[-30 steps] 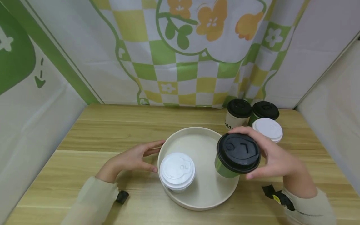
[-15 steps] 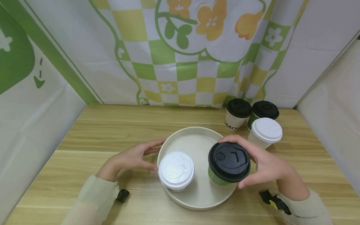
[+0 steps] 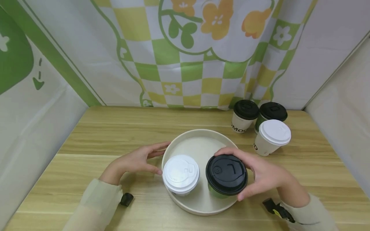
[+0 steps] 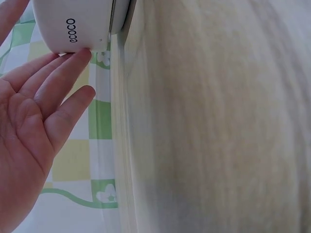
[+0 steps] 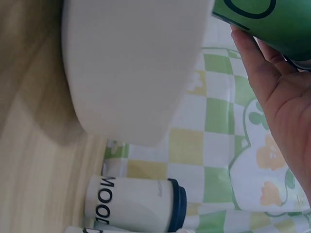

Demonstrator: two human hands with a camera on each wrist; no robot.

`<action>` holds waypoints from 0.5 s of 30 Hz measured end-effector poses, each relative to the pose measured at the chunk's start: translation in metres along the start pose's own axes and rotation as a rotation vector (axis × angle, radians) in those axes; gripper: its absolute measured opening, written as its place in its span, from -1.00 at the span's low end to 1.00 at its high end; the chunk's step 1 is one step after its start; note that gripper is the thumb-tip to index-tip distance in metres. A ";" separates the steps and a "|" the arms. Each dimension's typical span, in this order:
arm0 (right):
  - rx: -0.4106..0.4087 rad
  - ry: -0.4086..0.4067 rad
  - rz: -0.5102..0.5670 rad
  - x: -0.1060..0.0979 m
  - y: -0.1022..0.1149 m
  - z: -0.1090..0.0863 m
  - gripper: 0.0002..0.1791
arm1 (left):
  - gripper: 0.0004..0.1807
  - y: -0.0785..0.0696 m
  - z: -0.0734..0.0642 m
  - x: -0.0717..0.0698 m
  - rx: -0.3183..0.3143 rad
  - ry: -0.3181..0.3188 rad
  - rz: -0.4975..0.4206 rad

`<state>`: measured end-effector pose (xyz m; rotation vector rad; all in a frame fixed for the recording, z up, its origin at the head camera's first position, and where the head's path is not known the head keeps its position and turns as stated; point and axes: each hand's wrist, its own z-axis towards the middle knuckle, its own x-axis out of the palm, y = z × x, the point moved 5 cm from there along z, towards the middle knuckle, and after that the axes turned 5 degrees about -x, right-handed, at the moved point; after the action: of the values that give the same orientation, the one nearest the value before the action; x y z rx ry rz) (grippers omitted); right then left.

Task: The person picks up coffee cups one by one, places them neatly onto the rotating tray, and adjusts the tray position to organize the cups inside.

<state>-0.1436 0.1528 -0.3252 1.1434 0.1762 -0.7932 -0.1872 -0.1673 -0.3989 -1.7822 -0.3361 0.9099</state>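
A round cream tray point(image 3: 199, 142) sits on the wooden table, its side wall point(image 4: 73, 24) marked "ecoco" in the left wrist view. On its left part stands a paper cup with a white lid point(image 3: 181, 173). My left hand point(image 3: 137, 162) rests beside the left rim, extended fingertips touching the wall. My right hand point(image 3: 267, 176) grips a green paper cup with a black lid point(image 3: 226, 175) between thumb and fingers, over the tray's right part. In the right wrist view the green cup point(image 5: 286, 22) is above the level of the tray's wall point(image 5: 136, 63).
Three lidded cups stand together at the back right: a white one with a black lid point(image 3: 245, 117), a dark green one with a black lid point(image 3: 272, 112) and a white one with a white lid point(image 3: 273, 136). A checkered curtain point(image 3: 192, 73) hangs behind the table.
My right hand has carried the green cup left and toward me, further over the tray and closer to the white-lidded cup. The left hand has stayed at the rim.
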 end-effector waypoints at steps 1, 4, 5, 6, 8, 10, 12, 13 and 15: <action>-0.007 0.009 0.000 0.002 0.000 0.001 0.09 | 0.06 0.000 0.000 0.000 0.000 0.001 -0.006; -0.021 0.032 0.014 0.007 -0.001 0.004 0.08 | 0.06 -0.001 0.000 -0.001 0.002 0.003 -0.013; -0.025 0.039 0.021 0.009 -0.002 0.005 0.07 | 0.06 0.000 0.000 -0.001 0.001 0.004 -0.013; -0.029 0.044 0.025 0.010 -0.002 0.006 0.07 | 0.06 -0.001 0.001 -0.001 -0.001 0.006 -0.018; -0.030 0.052 0.037 0.012 -0.003 0.006 0.07 | 0.05 -0.001 0.001 -0.001 -0.002 0.010 -0.019; -0.024 0.061 0.057 0.015 -0.005 0.006 0.07 | 0.05 -0.001 0.001 -0.001 -0.006 0.015 -0.023; -0.015 0.071 0.086 0.017 -0.006 0.006 0.08 | 0.05 -0.001 0.002 -0.001 -0.009 0.020 -0.026; -0.007 0.076 0.101 0.018 -0.007 0.006 0.08 | 0.05 -0.001 0.002 -0.002 -0.008 0.022 -0.026; 0.004 0.086 0.128 0.021 -0.010 0.005 0.08 | 0.05 -0.001 0.002 -0.002 -0.005 0.024 -0.022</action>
<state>-0.1361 0.1366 -0.3405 1.1813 0.1713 -0.6321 -0.1898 -0.1668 -0.3978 -1.7895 -0.3425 0.8726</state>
